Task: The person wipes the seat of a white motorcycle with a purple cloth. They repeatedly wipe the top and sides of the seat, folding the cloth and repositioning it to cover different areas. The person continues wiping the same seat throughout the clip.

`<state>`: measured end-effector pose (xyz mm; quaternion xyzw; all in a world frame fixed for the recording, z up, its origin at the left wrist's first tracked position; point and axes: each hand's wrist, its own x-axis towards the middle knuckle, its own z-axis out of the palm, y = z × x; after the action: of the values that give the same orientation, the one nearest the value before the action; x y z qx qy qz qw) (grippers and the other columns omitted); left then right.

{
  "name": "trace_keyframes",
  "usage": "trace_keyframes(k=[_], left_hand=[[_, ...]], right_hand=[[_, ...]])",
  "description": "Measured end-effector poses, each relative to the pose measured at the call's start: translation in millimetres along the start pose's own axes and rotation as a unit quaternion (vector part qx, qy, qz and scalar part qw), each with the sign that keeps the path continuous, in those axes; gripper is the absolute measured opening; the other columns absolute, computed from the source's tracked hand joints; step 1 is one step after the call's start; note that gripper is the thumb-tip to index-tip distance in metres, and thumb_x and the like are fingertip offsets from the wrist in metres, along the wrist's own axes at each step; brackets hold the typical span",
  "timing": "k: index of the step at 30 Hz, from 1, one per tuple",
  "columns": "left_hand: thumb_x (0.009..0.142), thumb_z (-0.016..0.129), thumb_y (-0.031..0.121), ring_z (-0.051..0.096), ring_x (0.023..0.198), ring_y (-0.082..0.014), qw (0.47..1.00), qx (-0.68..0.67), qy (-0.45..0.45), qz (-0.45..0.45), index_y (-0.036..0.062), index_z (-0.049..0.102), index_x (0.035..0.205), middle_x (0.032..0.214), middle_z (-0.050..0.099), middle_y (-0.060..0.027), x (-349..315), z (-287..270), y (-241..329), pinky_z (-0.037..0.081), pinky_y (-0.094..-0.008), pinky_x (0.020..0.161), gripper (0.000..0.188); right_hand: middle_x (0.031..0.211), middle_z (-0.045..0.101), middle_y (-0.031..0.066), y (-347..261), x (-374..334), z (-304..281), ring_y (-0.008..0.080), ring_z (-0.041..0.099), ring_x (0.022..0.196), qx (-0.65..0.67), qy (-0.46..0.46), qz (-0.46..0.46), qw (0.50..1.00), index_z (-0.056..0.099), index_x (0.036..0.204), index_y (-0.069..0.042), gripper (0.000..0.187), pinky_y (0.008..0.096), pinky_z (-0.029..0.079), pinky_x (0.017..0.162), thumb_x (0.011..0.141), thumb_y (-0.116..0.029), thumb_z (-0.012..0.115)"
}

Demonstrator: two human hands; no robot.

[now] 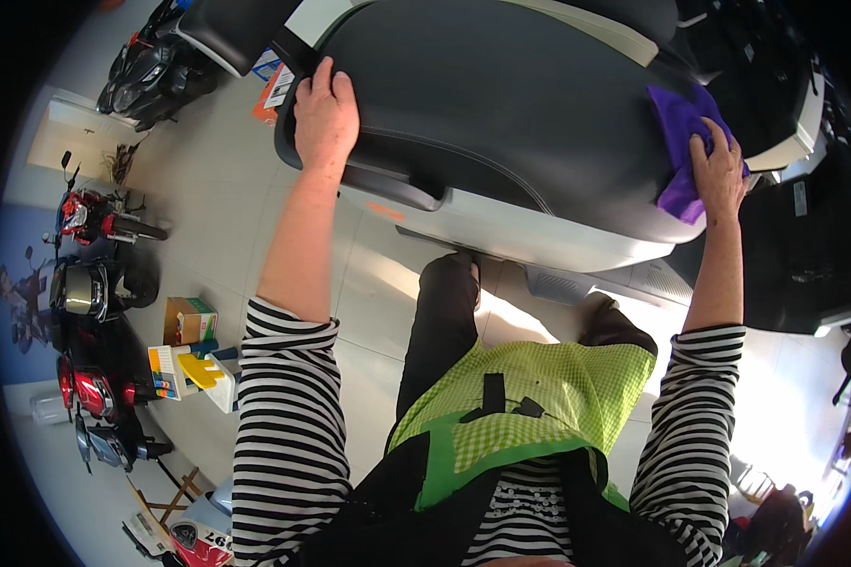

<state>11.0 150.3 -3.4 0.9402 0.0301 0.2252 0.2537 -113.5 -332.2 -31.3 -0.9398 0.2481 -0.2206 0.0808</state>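
A black scooter seat (482, 104) with pale stitching along its edge spans the upper middle of the head view. My left hand (325, 118) rests on the seat's left end, fingers stretched over the top, holding nothing. At the right end, my right hand (720, 170) presses a purple cloth (676, 142) against the seat's front part. The fingers bend over the cloth, which spreads out on both sides of the hand. Below the seat runs the scooter's light grey side panel (558, 231).
A black padded backrest (241, 33) sticks up behind the seat's left end. More scooters and motorbikes (90, 215) line the left wall. Near them on the tiled floor stand a cardboard box (189, 321) and a white container (222, 386) with a yellow thing on it. Black scooter bodywork (775, 250) is at right.
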Motion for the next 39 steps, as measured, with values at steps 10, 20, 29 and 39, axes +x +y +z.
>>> trace_keyframes(k=[10,20,29,39], left_hand=[[0.102,0.040,0.038,0.050,0.123,-0.0430,0.997,0.028,0.029,0.063,0.0156,0.047,0.143,0.141,0.046,-0.0254,-1.9,4.9,-2.1,0.048,-0.0493,0.097,0.048],[0.099,0.046,0.034,0.050,0.123,-0.0416,0.997,0.036,0.041,0.056,0.0099,0.046,0.142,0.139,0.046,-0.0253,-14.5,-1.9,10.8,0.048,-0.0509,0.095,0.049],[0.100,0.046,0.035,0.042,0.132,-0.0386,0.999,-0.027,0.010,0.024,0.0038,0.028,0.149,0.144,0.041,-0.0215,-13.4,-8.3,11.8,0.041,-0.0519,0.103,0.061],[0.097,0.048,0.042,0.044,0.133,-0.0384,0.999,-0.052,-0.001,0.000,0.0088,0.046,0.144,0.146,0.043,-0.0206,-11.6,-8.6,6.0,0.040,-0.0500,0.105,0.057]], right_hand=[[0.145,0.049,0.0197,-74.7,133.1,67.7,0.0420,0.044,0.135,0.043,-0.189,0.006,0.981,0.050,0.143,-0.032,0.071,0.0655,0.027,0.109,0.084,-0.071,0.048],[0.143,0.052,0.0175,-314.7,157.7,122.6,0.0362,0.047,0.134,0.175,-0.205,-0.230,0.935,0.055,0.139,-0.031,0.067,0.0518,0.038,0.109,0.083,-0.067,0.052],[0.135,0.058,0.0161,-461.3,63.3,62.6,0.0352,0.049,0.131,0.124,-0.213,-0.331,0.911,0.067,0.123,-0.023,0.047,0.0652,0.033,0.107,0.086,-0.049,0.058],[0.137,0.058,0.0152,-369.4,113.5,86.8,0.0365,0.052,0.128,0.148,-0.125,-0.262,0.946,0.051,0.141,-0.026,0.064,0.0455,0.039,0.108,0.088,-0.060,0.049]])
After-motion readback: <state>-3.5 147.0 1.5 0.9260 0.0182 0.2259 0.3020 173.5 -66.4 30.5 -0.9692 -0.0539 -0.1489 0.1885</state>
